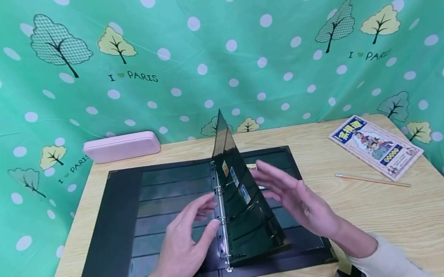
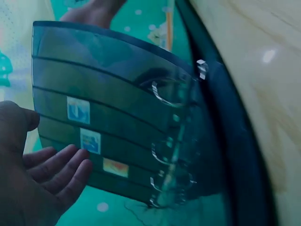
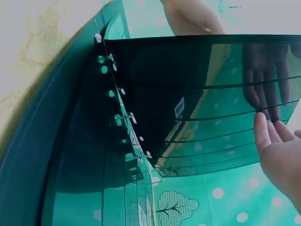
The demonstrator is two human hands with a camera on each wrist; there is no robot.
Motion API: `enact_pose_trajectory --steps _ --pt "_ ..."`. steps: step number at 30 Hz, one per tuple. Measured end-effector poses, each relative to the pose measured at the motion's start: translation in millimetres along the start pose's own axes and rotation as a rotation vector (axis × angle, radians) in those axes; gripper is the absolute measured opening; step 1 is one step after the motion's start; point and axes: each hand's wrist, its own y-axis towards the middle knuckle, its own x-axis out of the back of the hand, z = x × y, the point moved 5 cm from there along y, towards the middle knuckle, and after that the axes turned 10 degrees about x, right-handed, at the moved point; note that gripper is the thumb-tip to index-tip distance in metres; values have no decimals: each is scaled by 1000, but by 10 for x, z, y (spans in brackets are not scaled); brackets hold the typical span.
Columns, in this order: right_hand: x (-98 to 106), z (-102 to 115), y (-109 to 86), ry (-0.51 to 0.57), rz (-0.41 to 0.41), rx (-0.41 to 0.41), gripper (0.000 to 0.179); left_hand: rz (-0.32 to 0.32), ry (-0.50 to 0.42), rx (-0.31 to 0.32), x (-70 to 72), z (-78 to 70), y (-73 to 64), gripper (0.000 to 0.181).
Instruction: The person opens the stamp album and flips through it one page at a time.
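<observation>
A green cloth (image 1: 245, 70) with pale dots and printed trees hangs behind and to both sides of the album. Under the album lies a pale wood-grain table (image 1: 397, 221). The album (image 1: 101, 263) itself, dark with metal corners, lies spread open. From its middle rises one dark, see-through page (image 1: 249, 230), bowed and tilted toward the album's right half. A printed booklet (image 1: 377, 147) lies well to the right of the album. The right hand (image 1: 299, 199) is over the album's right half, fingers extended by the raised page and grasping nothing; whether they touch it I cannot tell. The left hand (image 1: 187, 236) is over the album's left half, loosely curved and free of any hold. A pink case (image 1: 122, 147) sits just beyond the album's far left part. A metal ring spine (image 1: 220, 208) runs down the album's centre. A pencil (image 1: 373, 179) lies right of the album. Three small stamps (image 1: 244, 194) show in the album's raised page.
</observation>
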Motion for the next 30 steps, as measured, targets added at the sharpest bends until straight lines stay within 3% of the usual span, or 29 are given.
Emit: enact_pose_trajectory --steps 8,19,26,30 --pt "-136 -25 2 194 29 43 71 34 -124 15 60 -205 15 77" --pt "-339 -145 -35 118 140 -103 70 47 -139 -25 53 -359 30 76" --pt "-347 -145 -35 115 163 -102 72 -70 -163 -64 108 -346 61 58" --pt "-343 -150 -41 136 169 -97 73 -143 -131 -58 178 -330 90 47"
